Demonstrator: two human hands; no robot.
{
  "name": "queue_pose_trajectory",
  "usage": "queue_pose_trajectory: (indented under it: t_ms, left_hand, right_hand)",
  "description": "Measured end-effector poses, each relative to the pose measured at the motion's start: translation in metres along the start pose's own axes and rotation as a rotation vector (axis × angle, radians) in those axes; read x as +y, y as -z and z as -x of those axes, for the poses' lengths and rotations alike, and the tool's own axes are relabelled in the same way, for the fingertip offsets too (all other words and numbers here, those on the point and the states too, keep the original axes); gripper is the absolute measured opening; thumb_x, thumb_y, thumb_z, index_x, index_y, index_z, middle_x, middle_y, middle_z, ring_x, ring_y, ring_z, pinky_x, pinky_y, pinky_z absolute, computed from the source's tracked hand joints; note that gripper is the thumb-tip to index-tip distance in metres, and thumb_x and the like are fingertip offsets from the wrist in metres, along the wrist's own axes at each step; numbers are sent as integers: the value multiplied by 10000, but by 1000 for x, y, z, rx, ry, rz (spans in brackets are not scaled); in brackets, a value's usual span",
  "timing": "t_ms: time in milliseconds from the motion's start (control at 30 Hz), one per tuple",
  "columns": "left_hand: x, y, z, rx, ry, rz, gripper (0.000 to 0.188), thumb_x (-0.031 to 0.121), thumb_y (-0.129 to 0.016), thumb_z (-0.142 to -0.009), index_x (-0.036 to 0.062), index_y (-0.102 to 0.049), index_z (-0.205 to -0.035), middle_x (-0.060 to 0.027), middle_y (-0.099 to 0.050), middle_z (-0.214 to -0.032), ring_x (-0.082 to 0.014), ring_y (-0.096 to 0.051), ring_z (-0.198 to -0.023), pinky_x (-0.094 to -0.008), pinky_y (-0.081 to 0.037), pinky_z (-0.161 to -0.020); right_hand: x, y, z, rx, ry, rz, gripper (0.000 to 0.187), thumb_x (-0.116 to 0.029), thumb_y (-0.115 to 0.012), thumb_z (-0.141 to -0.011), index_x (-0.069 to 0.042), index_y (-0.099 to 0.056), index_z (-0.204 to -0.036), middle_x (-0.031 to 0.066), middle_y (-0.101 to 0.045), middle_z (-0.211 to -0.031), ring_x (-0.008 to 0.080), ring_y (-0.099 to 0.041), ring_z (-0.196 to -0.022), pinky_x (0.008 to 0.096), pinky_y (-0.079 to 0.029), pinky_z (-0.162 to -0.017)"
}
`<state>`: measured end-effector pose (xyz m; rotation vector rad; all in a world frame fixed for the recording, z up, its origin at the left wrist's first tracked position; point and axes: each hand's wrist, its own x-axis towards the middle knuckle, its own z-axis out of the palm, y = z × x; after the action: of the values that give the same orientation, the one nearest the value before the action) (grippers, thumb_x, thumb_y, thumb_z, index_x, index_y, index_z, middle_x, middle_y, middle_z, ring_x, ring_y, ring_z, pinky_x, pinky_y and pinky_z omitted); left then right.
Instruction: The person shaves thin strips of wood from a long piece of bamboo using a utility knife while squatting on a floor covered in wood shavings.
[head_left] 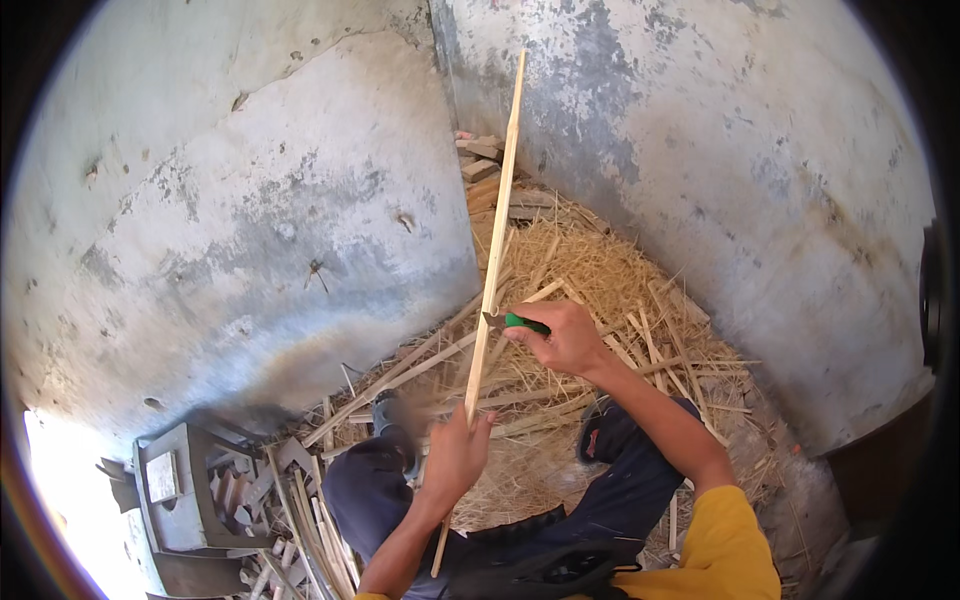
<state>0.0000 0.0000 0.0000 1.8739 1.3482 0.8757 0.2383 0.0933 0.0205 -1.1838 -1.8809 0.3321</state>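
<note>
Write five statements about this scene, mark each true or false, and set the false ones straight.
1. The left hand grips a pale wooden strip. True.
2. The right hand holds a tool with a red handle. False: it holds a green-handled knife.
3. In the picture, the green-handled knife is lower than the left hand. False: it is higher up.
4. Pale wood shavings are heaped on the floor near the corner of the walls. True.
5. The sleeve on the right arm is white. False: that sleeve is yellow.
</note>
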Motion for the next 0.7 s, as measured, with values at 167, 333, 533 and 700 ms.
queue_pose_trajectory:
  t_ms: [167, 333, 533, 700]
  left_hand:
    - [-1, 1, 6, 22, -43, 8, 274, 166, -668, -1017, -41, -528, -904, -247, -560, -641, -484, -593, -607, -476, -428, -542]
    - [-6, 2, 24, -11, -11, -1, 277, 159, -673, -1010, -39, -520, -890, -244, -558, -640, -489, -594, -618, -482, -433, -549]
    - [-11, 5, 46, -65, 16, -61, 256, 183, -672, -1014, -39, -552, -978, -250, -581, -627, -500, -618, -622, -516, -453, -542]
    - [-17, 7, 69, -93, -1, -77, 262, 202, -675, -1019, -27, -553, -986, -230, -583, -611, -491, -604, -585, -519, -459, -537]
  right_hand:
    - [2, 9, -11, -4, 1, 35, 335, -346, -777, -921, -55, -793, -1087, 156, -772, -889, 297, -730, -719, 380, -548, -648]
    - [13, 8, -10, 34, -11, -3, 326, -343, -769, -930, -65, -794, -1098, 149, -760, -855, 291, -706, -688, 398, -534, -637]
    - [24, 16, -19, 32, -89, 13, 313, -348, -745, -957, -81, -799, -1110, 138, -742, -796, 276, -678, -637, 389, -511, -613]
    - [53, 14, -26, 53, -82, 74, 401, -428, -719, -983, -76, -808, -1154, 83, -729, -710, 162, -575, -536, 340, -424, -514]
